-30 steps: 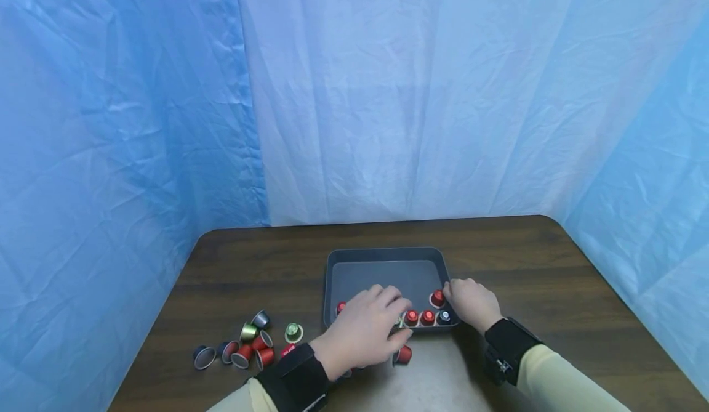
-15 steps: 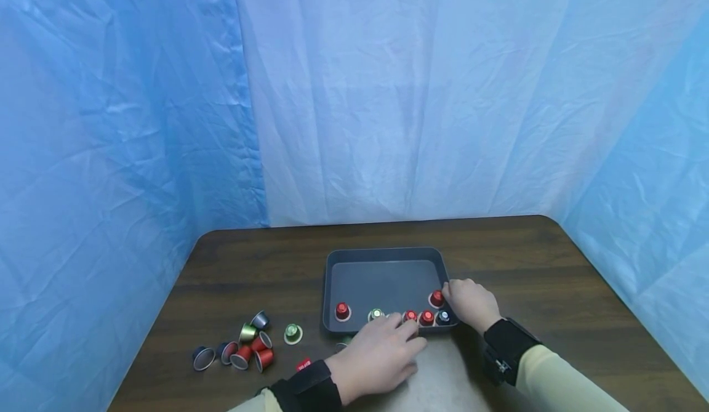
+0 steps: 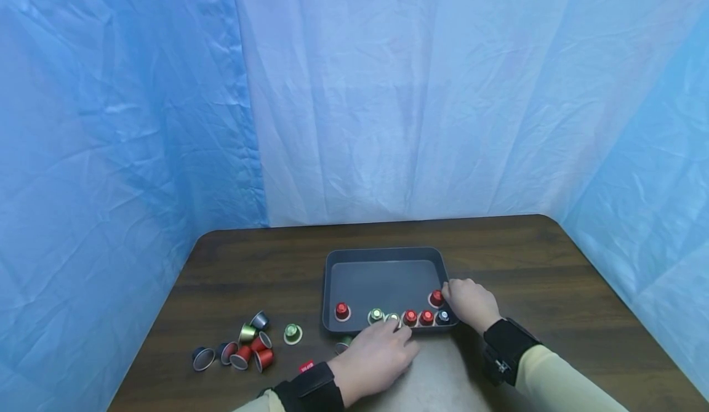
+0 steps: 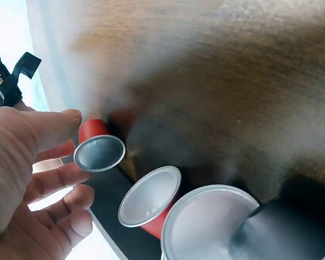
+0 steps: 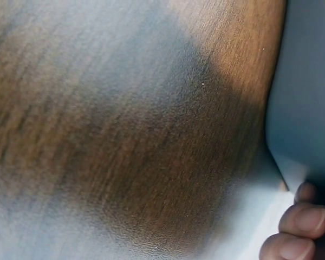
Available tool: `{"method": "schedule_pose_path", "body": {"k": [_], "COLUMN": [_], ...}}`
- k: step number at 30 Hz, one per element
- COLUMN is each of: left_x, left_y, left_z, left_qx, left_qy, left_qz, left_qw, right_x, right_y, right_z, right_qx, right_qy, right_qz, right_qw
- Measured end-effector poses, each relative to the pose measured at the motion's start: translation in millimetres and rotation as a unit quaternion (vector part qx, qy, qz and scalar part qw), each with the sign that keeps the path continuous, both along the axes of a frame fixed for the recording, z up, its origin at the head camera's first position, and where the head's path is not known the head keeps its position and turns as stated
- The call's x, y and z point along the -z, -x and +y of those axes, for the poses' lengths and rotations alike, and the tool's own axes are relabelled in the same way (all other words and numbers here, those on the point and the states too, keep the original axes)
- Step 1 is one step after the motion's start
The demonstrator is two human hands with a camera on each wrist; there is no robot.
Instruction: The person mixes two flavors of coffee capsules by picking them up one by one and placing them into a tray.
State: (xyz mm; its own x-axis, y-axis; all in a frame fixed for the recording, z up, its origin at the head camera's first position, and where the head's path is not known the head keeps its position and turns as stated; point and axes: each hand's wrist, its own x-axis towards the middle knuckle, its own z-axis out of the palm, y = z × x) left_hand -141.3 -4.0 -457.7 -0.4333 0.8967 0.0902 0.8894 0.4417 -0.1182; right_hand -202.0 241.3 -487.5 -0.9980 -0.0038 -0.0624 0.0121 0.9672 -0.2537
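My left hand (image 3: 379, 359) is low at the tray's front edge. In the left wrist view its thumb and fingers pinch a red coffee capsule (image 4: 99, 153), foil lid toward the camera. Beside it are another red capsule (image 4: 151, 197) and a larger-looking capsule lid (image 4: 206, 225). At the tray's right wall my right hand (image 3: 471, 301) grips the rim with curled fingers. Inside the dark grey tray (image 3: 382, 279), a front row holds red, green and dark blue capsules (image 3: 442, 317). A single red capsule (image 3: 436, 298) stands behind that row, close to the right fingers.
Left of the tray lies a loose cluster of capsules, among them a red one (image 3: 240, 358) and a dark blue one (image 3: 204, 358). A green capsule (image 3: 292, 333) stands lid-down nearby. One more (image 3: 343, 344) lies against the tray's front left. Blue curtains (image 3: 354, 92) enclose the table.
My left hand has come down from over the tray's front row toward the tabletop before it, reaching the red capsule there. The right hand stays on the rim.
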Motion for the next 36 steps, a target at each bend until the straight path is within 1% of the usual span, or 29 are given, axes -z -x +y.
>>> {"method": "schedule_pose_path", "body": {"k": [6, 12, 16, 19, 25, 36], "left_x": [-0.2, 0.9, 2.9, 4.0, 4.4, 6.5], "left_y": [-1.2, -0.3, -0.9, -1.7, -1.9, -0.4], "left_z": [-1.4, -1.3, -2.3, -3.1, -3.1, -3.1], "left_qx": [0.003, 0.005, 0.005, 0.009, 0.018, 0.024], "left_qy": [0.024, 0.026, 0.034, 0.04, 0.036, 0.03], "left_qz": [-0.009, -0.002, -0.01, -0.008, 0.002, -0.021], "left_qw": [0.9997, 0.9997, 0.9994, 0.9991, 0.9992, 0.9991], "right_x": [-0.3, -1.1, -0.5, -0.1, 0.4, 0.9], "right_y": [-0.8, -0.9, -0.4, -0.3, -0.2, 0.3], "right_z": [0.1, -0.6, -0.8, -0.5, -0.2, 0.7], "right_qx": [0.002, 0.006, 0.005, 0.006, 0.007, 0.007], "right_qy": [0.009, 0.012, 0.013, 0.012, 0.009, 0.009], "right_qz": [-0.001, -0.002, 0.0, -0.001, -0.003, -0.004], "right_qw": [1.0, 1.0, 1.0, 1.0, 1.0, 1.0]}}
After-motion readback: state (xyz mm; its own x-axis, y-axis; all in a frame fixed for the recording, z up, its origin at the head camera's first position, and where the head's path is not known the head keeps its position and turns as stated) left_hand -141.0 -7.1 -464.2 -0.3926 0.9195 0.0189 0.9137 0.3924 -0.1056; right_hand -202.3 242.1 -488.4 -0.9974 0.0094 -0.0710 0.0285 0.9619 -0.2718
